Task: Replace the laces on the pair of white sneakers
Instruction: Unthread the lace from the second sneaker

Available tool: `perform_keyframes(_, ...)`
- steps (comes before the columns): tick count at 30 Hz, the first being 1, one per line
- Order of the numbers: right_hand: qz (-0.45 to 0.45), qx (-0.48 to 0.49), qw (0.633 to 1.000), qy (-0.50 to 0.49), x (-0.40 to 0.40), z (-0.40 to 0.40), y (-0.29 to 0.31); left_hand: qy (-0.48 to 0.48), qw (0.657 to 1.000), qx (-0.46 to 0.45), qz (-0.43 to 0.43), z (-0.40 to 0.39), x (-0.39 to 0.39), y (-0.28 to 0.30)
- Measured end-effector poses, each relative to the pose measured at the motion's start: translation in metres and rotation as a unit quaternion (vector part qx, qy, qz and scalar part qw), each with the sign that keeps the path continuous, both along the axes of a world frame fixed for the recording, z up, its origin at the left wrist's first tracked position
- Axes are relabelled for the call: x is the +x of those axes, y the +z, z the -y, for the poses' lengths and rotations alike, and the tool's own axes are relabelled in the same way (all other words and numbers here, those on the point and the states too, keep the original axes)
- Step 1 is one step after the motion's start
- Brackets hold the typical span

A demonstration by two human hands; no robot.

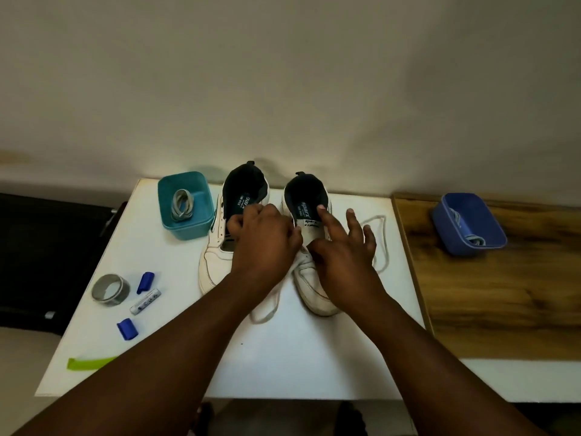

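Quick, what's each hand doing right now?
Left hand: fingers curled at the right white sneaker, grip hidden, cannot tell.
Right hand: open, fingers spread.

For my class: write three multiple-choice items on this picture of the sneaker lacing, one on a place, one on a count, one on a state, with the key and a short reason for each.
1. Where does the teal tub stand?
A. left of the left sneaker
B. on the wooden surface
C. in front of the tape roll

2. How many small blue caps lie on the white table?
A. one
B. two
C. four

3. What state is the white lace of the right sneaker in?
A. tied in a bow
B. loose, trailing on the table
C. coiled in a tub

Key: 1 A, the tub stands at the table's far left beside that shoe. 2 B, one blue cap lies above the battery and one below it. 3 B, the lace loops slack on the table beside the shoe, by the right hand; the left hand is at the eyelets.
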State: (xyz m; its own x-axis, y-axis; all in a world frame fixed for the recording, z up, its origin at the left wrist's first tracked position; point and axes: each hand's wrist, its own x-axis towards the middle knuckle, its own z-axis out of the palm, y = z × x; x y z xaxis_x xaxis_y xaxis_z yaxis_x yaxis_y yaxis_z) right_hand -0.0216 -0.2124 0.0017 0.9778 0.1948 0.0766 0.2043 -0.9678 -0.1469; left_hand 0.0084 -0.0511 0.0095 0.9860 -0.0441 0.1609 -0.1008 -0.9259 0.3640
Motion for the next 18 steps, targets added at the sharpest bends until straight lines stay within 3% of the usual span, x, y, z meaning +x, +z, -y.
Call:
perform_keyframes(2, 0.007, 0.009, 1.0, -0.009, -0.001, 0.002, 0.0, -0.001, 1.0, -0.003, -0.001, -0.002, 0.0, 0.0)
perform_keyframes(4, 0.067, 0.025, 0.994, -0.082, 0.003, 0.012, 0.003, 0.006, 1.0, 0.009, -0.002, -0.004, 0.003, 0.0)
perform_keyframes(7, 0.112, 0.175, 0.925, -0.319, 0.011, 0.054, 0.019, 0.026, 1.0, -0.002, -0.011, -0.004, 0.006, 0.003)
perform_keyframes(9, 0.093, 0.206, 0.901, -0.369, 0.007, 0.063, 0.02, 0.02, 1.0, 0.004, -0.006, -0.002, 0.004, 0.002)
perform_keyframes(12, 0.073, 0.134, 0.97, -0.187, -0.002, 0.037, 0.009, 0.014, 1.0, -0.005, 0.002, -0.001, 0.003, 0.001)
perform_keyframes(14, 0.054, 0.074, 0.995, -0.05, -0.002, 0.013, 0.003, 0.013, 1.0, -0.003, 0.007, 0.0, 0.003, 0.001)
perform_keyframes(16, 0.035, 0.047, 0.998, -0.01, 0.001, 0.0, 0.0, 0.005, 1.0, 0.008, 0.003, -0.002, 0.003, 0.001)
perform_keyframes(18, 0.03, 0.061, 0.997, -0.035, 0.003, 0.003, -0.001, 0.002, 1.0, 0.018, 0.001, -0.005, 0.004, 0.001)
